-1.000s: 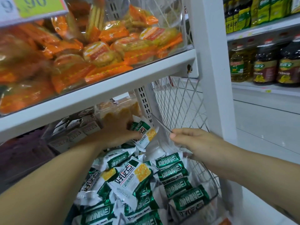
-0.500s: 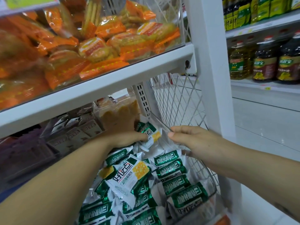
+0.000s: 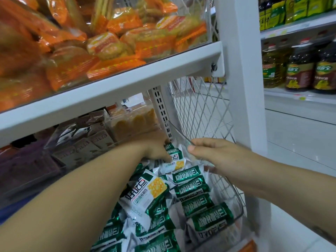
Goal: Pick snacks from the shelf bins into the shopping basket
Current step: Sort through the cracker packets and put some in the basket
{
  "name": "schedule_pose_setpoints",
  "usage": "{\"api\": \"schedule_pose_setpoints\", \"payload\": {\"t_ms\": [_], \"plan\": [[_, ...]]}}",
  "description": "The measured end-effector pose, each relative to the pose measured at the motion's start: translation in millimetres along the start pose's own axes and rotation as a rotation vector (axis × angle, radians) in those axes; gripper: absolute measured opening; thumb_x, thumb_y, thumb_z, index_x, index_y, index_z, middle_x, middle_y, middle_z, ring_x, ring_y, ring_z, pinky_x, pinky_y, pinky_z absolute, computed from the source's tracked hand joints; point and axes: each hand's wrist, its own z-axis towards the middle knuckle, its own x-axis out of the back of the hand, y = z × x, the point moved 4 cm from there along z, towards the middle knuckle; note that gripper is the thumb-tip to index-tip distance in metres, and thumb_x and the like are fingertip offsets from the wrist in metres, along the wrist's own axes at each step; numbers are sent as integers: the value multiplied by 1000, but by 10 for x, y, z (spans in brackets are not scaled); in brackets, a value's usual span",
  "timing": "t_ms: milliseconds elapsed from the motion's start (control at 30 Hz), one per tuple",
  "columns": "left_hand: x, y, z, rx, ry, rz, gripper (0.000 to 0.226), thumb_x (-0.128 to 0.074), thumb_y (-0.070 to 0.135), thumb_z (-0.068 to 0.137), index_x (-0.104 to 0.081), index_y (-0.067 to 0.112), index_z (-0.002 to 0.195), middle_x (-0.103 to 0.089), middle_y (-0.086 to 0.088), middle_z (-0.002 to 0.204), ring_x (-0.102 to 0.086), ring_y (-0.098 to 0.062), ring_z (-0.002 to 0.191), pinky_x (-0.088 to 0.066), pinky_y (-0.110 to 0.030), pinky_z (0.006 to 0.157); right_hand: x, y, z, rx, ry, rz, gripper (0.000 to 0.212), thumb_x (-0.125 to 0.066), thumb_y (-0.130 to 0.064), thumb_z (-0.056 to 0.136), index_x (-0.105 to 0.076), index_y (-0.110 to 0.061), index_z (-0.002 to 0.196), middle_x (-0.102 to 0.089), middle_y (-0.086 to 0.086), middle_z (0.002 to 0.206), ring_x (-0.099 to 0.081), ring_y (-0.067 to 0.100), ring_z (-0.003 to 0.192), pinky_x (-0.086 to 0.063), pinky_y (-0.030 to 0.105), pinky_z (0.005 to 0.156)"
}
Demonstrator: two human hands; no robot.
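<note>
A clear shelf bin (image 3: pixel 234 213) on the lower shelf is heaped with green-and-white snack packets (image 3: pixel 205 188). My left hand (image 3: pixel 156 150) reaches deep into the back of the bin. Its thumb and fingers curl round one green-and-white packet (image 3: pixel 175 161) lying on top of the heap. My right hand (image 3: pixel 214 153) is at the bin's right side and pinches the edge of a clear plastic flap (image 3: pixel 179 132), holding it raised. No shopping basket is in view.
The white shelf board (image 3: pixel 112 84) just above carries a bin of orange snack packs (image 3: pixel 112 44). Brown packets (image 3: pixel 87 140) and a clear box of yellow cakes (image 3: pixel 132 120) lie behind. White wire mesh (image 3: pixel 201 108) and a white upright post (image 3: pixel 241 88) close the right side. Oil bottles (image 3: pixel 298 71) stand across the aisle.
My left hand has closed further round the packet at the back of the bin and drawn it slightly toward me. My right hand keeps holding the flap in place.
</note>
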Motion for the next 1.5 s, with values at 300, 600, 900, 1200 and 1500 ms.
{"api": "schedule_pose_setpoints", "payload": {"t_ms": [300,600,900,1200,1500], "plan": [[-157,136,114,-17,-331,-106,36,-54,29,94,-47,7,122,-52,-9,109,-55,-22,86,-50,-29,69,4,20,12,0,22,-17,58,-61,-41,87,-45,-25,140,-48,-8,141,-45,9,126,-34,37,111],[-211,201,-13,-26,-366,-6,24,-42,22,102,-53,7,115,-52,-11,99,-51,-20,80,-41,-27,73,3,15,-19,3,22,-31,50,-56,-38,91,-46,-25,138,-50,-7,139,-46,9,126,-34,34,111],[179,-246,-823,-120,126,-395,35,-46,19,100,-48,24,134,-51,-1,135,-54,-17,110,-42,-29,96,-69,-218,-203,214,97,-393,52,-52,-40,94,-37,-31,143,-38,-11,148,-35,7,134,-24,19,98],[17,-518,-1284,-22,147,-258,59,-56,53,89,-42,31,141,-51,7,137,-52,-13,119,-40,-27,101,-682,-349,-243,314,-217,-887,68,-55,-58,86,-37,-29,145,-45,-9,145,-43,10,130,-33,25,106],[27,-473,-1346,92,263,-263,53,-64,41,83,-48,30,132,-64,-1,115,-61,-16,93,-48,-25,78,-734,-423,-104,256,-173,-612,51,-77,-35,77,-60,-20,122,-65,-5,101,-57,5,67,-40,13,57]]}}
